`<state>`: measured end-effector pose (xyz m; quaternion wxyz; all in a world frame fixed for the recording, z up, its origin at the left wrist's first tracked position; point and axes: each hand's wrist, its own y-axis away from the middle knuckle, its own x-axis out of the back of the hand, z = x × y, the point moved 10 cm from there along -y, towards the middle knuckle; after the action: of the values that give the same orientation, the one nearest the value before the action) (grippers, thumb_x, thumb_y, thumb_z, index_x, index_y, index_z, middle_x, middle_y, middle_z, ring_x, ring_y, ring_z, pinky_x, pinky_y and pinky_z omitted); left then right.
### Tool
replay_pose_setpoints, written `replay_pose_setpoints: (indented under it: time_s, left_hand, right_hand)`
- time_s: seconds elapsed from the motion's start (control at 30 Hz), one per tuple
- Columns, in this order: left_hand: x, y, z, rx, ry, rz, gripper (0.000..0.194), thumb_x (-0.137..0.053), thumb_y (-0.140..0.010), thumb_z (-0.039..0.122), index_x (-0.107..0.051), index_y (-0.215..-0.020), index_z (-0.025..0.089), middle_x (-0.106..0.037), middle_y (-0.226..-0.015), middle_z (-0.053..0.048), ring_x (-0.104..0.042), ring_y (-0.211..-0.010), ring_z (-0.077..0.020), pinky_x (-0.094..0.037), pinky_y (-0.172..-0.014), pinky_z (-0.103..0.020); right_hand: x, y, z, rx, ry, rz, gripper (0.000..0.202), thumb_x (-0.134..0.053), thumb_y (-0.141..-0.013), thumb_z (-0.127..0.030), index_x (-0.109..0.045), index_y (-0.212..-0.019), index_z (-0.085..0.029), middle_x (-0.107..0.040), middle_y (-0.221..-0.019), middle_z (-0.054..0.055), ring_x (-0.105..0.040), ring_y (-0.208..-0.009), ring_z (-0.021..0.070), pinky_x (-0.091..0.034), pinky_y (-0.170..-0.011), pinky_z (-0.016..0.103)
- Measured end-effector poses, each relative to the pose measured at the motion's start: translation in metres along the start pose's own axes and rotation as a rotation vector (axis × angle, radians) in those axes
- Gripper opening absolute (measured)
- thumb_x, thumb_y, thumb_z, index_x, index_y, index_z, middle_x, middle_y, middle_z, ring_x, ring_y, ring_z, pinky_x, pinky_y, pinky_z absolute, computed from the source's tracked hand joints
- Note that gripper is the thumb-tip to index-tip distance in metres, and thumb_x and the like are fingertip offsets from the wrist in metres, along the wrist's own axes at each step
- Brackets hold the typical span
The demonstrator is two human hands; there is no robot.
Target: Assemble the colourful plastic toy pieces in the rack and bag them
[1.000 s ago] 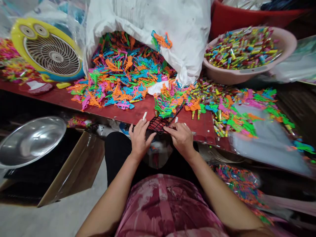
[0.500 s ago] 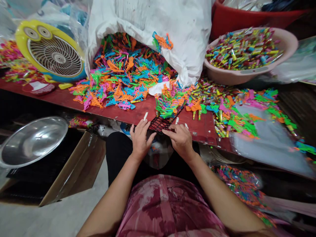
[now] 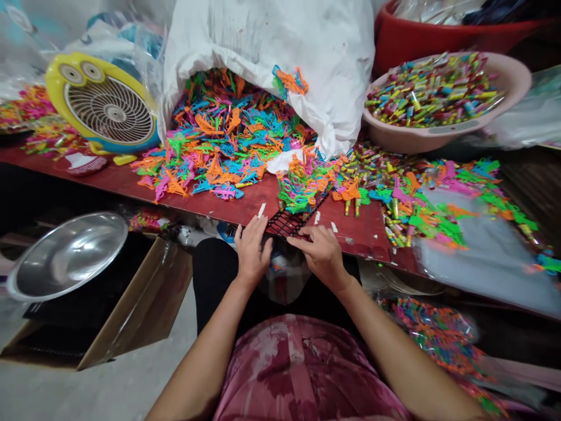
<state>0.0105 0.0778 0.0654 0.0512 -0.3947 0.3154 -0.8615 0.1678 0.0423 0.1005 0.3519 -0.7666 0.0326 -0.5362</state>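
A black grid rack lies at the front edge of the red table, its far end under a small heap of colourful plastic toy guns. My left hand rests at the rack's left side, fingers stretched out and thumb apart. At the near right corner, my right hand has thumb and bent forefinger closed on the rack's edge. Some of the toys have small yellow-labelled tubes attached. Whatever lies beneath my fingertips is hidden.
A white sack spills many toy guns across the red table. To its right, a pink basin holds small tubes. A yellow fan stands left. Below are a metal bowl and a cardboard box.
The whole view has shifted slightly right and down. My left thumb has drawn closer to the fingers. My right hand stays at the rack's corner; the rack and heap look unchanged.
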Motion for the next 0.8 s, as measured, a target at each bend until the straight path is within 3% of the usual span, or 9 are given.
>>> replay_pose_setpoints:
  time_s: [0.2, 0.37, 0.57, 0.8]
  left_hand:
    - [0.008, -0.008, -0.005, -0.045, -0.009, -0.058, 0.051, -0.047, -0.084, 0.009, -0.061, -0.130, 0.027, -0.062, -0.137, -0.007, -0.055, -0.131, -0.0227, -0.034, -0.111, -0.046]
    - [0.010, -0.011, -0.003, -0.153, -0.018, -0.057, 0.046, -0.046, -0.083, 0.008, -0.066, -0.122, 0.024, -0.066, -0.131, -0.009, -0.057, -0.128, -0.0226, -0.043, -0.104, -0.042]
    - [0.006, -0.019, 0.001, -0.157, -0.051, -0.099, 0.043, -0.048, -0.080, 0.008, -0.067, -0.115, 0.023, -0.067, -0.124, -0.008, -0.059, -0.119, -0.0240, -0.046, -0.100, -0.042]
    - [0.001, -0.026, 0.009, -0.220, -0.125, -0.141, 0.045, -0.049, -0.083, 0.010, -0.063, -0.124, 0.021, -0.067, -0.121, -0.010, -0.057, -0.110, -0.0268, -0.046, -0.093, -0.042]
  right_hand:
    - [0.002, 0.000, 0.009, -0.057, -0.156, 0.022, 0.031, -0.054, -0.095, -0.015, -0.076, -0.108, -0.033, -0.068, -0.100, 0.005, -0.055, -0.089, 0.0179, -0.039, -0.078, 0.033]
    - [0.015, 0.001, 0.022, -0.158, -0.457, 0.156, 0.033, -0.049, -0.096, -0.013, -0.076, -0.107, -0.027, -0.068, -0.095, 0.005, -0.061, -0.089, 0.0166, -0.048, -0.078, 0.033]
    - [0.016, 0.003, 0.041, -0.316, -0.567, 0.251, 0.033, -0.050, -0.092, -0.011, -0.078, -0.100, -0.027, -0.069, -0.093, 0.004, -0.064, -0.090, 0.0170, -0.052, -0.080, 0.034]
    - [0.024, 0.004, 0.053, -0.431, -0.680, 0.290, 0.029, -0.053, -0.091, -0.015, -0.079, -0.096, -0.024, -0.069, -0.091, 0.005, -0.065, -0.085, 0.0162, -0.053, -0.076, 0.032]
